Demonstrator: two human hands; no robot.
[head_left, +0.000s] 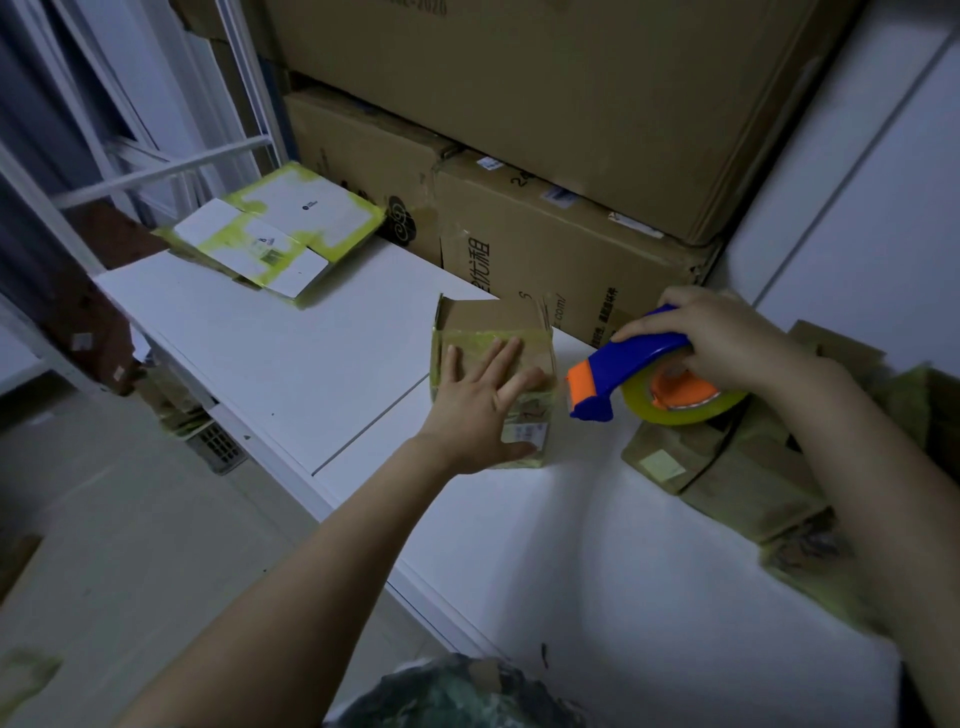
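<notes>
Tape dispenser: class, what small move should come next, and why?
Probably bring the orange end of the tape dispenser leftward onto the small box. The left hand presses flat on the box, steadying it, while the right hand grips the dispenser just beside it, not touching.

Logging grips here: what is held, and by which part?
The right hand grips the tape dispenser by its blue handle; the left hand only presses flat on the small box.
</notes>
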